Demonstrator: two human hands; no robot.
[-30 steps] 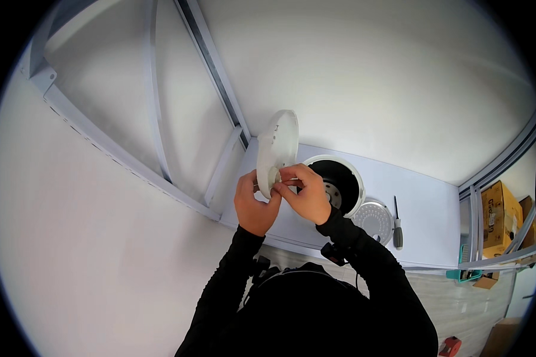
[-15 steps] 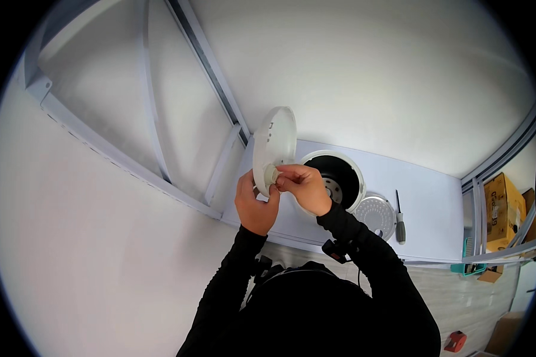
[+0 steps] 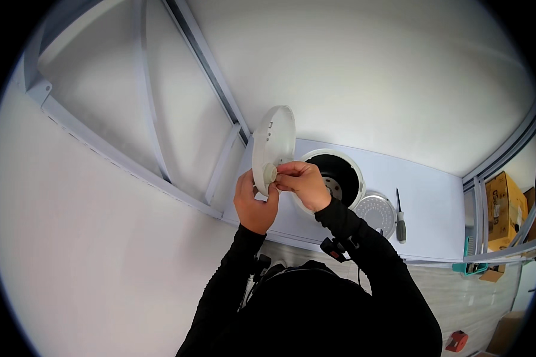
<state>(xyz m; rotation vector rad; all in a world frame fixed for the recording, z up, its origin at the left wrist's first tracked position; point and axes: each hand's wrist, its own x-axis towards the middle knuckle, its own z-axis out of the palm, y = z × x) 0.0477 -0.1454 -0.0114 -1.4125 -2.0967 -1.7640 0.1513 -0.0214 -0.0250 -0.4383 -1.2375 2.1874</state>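
Note:
A white round lid (image 3: 275, 138) is tipped up on edge, its inner face turned to the right. My left hand (image 3: 256, 204) is closed on its lower rim. At the lid's lower part sits a small round off-white plastic piece (image 3: 270, 172), which my right hand (image 3: 307, 183) pinches at its right side with thumb and fingers. I cannot tell whether that piece is fixed to the lid. Behind my right hand stands a white rice cooker body (image 3: 358, 169) with a dark interior, partly hidden by the hand and wrist.
To the right of the cooker lies a round perforated metal plate (image 3: 375, 215), with a grey-handled screwdriver (image 3: 401, 223) beside it on the white table (image 3: 433, 208). Metal frame posts (image 3: 211, 77) rise at left. Cardboard boxes (image 3: 504, 208) and a teal basket (image 3: 469, 269) are at far right.
My right fingers have shifted very slightly up on the small round piece. Both hands keep their holds, and the lid stays nearly in place.

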